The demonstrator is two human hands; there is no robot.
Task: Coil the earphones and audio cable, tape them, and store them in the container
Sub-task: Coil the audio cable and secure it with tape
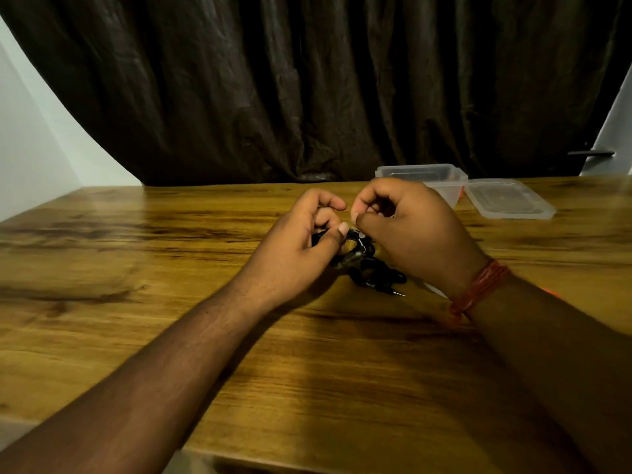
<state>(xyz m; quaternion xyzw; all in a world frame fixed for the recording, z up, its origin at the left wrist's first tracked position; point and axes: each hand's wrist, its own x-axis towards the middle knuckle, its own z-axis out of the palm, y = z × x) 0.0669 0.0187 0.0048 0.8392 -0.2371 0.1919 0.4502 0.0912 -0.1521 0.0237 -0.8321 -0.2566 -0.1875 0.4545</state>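
Cable bundle (362,265): coiled, above the desk (171,268), between your hands.
Grip: left hand (301,244) pinches the coil; right hand (407,227) presses clear tape on.
Left: finish taping, store in container (424,176).

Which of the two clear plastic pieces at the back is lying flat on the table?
The lid, farther right, lies flat on the table. The container beside it stands taller, partly hidden behind the right hand.

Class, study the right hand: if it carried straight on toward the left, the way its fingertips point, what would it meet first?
Most likely the left hand. The right hand has its fingertips nearly touching the left thumb, above the black cable coil. Depth is unclear, so contact may already exist.
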